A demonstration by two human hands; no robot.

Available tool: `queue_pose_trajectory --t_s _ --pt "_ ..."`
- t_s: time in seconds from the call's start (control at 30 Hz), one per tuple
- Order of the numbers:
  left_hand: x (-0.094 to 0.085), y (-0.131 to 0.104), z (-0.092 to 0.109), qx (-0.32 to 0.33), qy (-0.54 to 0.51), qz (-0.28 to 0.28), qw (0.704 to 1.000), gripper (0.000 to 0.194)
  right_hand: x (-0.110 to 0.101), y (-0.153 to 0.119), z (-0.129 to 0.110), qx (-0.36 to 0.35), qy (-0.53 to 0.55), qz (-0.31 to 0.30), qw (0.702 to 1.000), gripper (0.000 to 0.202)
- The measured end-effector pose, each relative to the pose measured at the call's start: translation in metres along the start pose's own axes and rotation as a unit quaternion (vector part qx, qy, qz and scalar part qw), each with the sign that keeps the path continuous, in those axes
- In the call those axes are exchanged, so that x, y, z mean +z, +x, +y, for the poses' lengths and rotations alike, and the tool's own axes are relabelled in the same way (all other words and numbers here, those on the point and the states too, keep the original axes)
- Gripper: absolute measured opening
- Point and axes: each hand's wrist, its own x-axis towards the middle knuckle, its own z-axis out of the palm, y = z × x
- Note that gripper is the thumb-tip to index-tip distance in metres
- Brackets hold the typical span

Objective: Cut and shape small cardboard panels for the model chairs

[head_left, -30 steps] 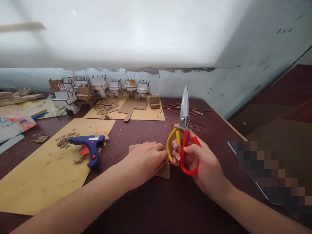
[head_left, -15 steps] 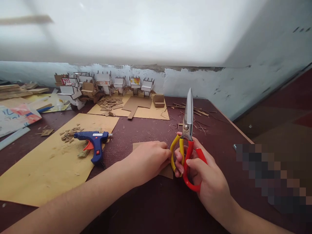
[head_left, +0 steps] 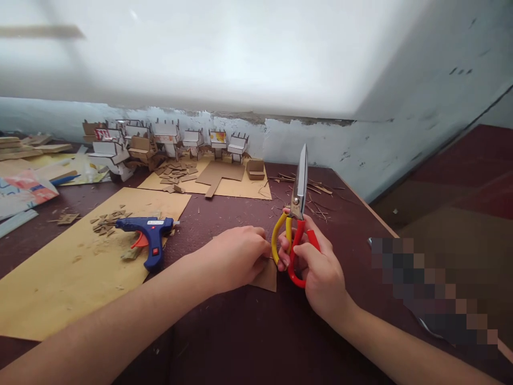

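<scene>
My right hand (head_left: 320, 262) is wrapped round the red and yellow handles of a pair of scissors (head_left: 300, 182), whose closed blades point up and away from me. Left of it, my left hand (head_left: 240, 256) rests over a brown cardboard piece (head_left: 265, 277) on the dark red table. Its fingers are curled at the cardboard, close to the yellow handle, and the fingertips are mostly hidden. A blue glue gun (head_left: 154, 240) with an orange trigger lies on a tan sheet (head_left: 92, 283) to the left.
Several small cardboard models (head_left: 140, 141) stand along the wall. Cardboard scraps (head_left: 176, 174), a flat cut cardboard piece (head_left: 220, 174) and a small folded one (head_left: 255, 169) lie on a second sheet. Thin strips (head_left: 306, 183) are behind the scissors. Wooden sticks (head_left: 24, 147) lie far left.
The scissors and my right hand have moved a little left and up. The whole view has shifted slightly, with the table items now further left. My left hand still covers the cardboard.
</scene>
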Motion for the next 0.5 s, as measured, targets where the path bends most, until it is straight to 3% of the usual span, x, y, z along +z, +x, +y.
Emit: queue_pose_trajectory --t_s 0.1,0.27,0.5 --pt "-0.004 -0.009 0.004 -0.011 0.020 -0.012 1.000 0.013 -0.001 0.003 0.000 -0.002 -0.001 0.005 1.000 0.044" --pt "-0.006 -0.018 0.008 -0.012 0.024 -0.020 0.999 0.034 0.001 0.002 0.000 0.001 0.002 0.010 1.000 0.045" --pt "-0.004 -0.015 0.005 -0.024 0.014 -0.035 0.999 0.026 0.001 -0.001 -0.001 0.028 0.040 0.011 0.999 0.048"
